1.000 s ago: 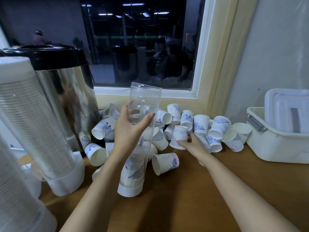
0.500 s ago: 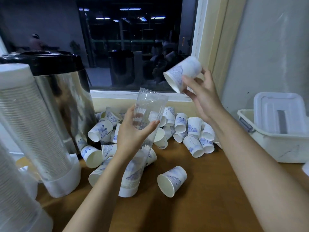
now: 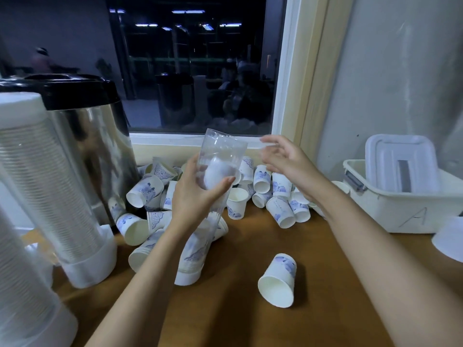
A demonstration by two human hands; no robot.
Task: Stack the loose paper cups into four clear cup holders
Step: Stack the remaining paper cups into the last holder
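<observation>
We still have lots of cups to stack.
Close by, one cup (image 3: pixel 278 281) lies alone on the table (image 3: pixel 245 324). Two full tubes (image 3: pixel 37 171) stand left. Our left hand (image 3: pixel 198 196) wraps round a third tube (image 3: pixel 221 154), partly filled. Our right hand (image 3: pixel 285 161) is spread wide beside it, holding nothing. Behind, a big pile (image 3: pixel 275 196) waits.

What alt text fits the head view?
Left hand grips a tilted clear cup holder with a blurred white cup inside; right hand hangs open beside its mouth. Loose paper cups lie piled behind on a wooden table.
</observation>
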